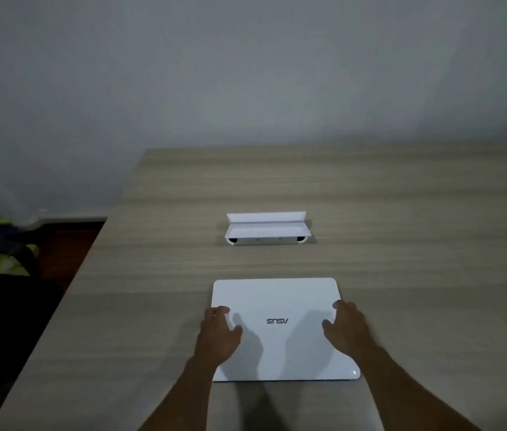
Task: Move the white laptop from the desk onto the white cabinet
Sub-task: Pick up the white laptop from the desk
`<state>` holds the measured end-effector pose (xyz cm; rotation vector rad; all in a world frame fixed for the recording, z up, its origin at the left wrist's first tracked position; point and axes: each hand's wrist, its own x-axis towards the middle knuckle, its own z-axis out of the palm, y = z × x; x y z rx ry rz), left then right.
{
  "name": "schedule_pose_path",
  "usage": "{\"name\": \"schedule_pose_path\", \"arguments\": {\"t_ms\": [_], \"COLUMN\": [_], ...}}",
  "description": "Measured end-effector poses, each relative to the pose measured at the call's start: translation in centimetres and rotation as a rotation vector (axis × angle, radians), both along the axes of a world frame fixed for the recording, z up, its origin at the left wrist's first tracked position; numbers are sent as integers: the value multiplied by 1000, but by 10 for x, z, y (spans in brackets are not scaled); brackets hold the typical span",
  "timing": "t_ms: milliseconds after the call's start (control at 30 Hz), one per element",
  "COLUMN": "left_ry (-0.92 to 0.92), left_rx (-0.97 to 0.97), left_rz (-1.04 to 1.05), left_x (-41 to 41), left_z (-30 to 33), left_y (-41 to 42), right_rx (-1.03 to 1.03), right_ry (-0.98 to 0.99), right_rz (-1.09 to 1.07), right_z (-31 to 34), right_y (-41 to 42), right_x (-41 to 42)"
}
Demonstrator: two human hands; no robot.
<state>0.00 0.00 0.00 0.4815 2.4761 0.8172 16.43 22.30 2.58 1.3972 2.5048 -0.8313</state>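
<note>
Grip, two-handed: the left hand (pixel 219 332) is laid on the left edge of the white laptop (pixel 280 329) and the right hand (pixel 347 329) on the right edge, thumbs spread inward over the lid, fingers curled at the rims. Both hands are seen spread rather than closed; whether the fingers are hooked under the edges cannot be told, so a firm clamp is not confirmed.

Item 1, white laptop: shut, lying flat on the worktop (pixel 432 244), logo facing away from the wearer. It is held at opposite sides, judged so that a wide, thin, slippery shell can be lifted level without tipping or flexing.

Item 2, white stand (pixel 267 229): a small folded white piece, set beyond the laptop's far edge, well apart from it. It is judged to be clear of the lifting path.

Item 3, chair (pixel 6 253): dark with yellow-green parts, to the left of the laptop, off the worktop's left edge.

Item 4, wall (pixel 246 73): plain grey, beyond the laptop, behind the worktop.

Item not located: the white cabinet is not seen in this view. The step in hand is judged to be the taking hold; lift and carry are not yet done.
</note>
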Motion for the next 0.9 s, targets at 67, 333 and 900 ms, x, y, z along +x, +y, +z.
{"name": "schedule_pose_path", "arguments": {"t_ms": [67,333,900], "left_ry": [-8,-156,-209], "left_rx": [-76,-56,-33], "left_rz": [107,279,360], "left_x": [-1,-2,19], "left_z": [-5,-23,-32], "left_y": [1,5,-13], "right_rx": [-33,-105,-222], "right_ry": [-13,-8,-99], "right_rz": [-89,-334,-592], "right_z": [-8,-40,-59], "right_y": [-4,-17,8], "right_x": [-2,-9,-10]}}
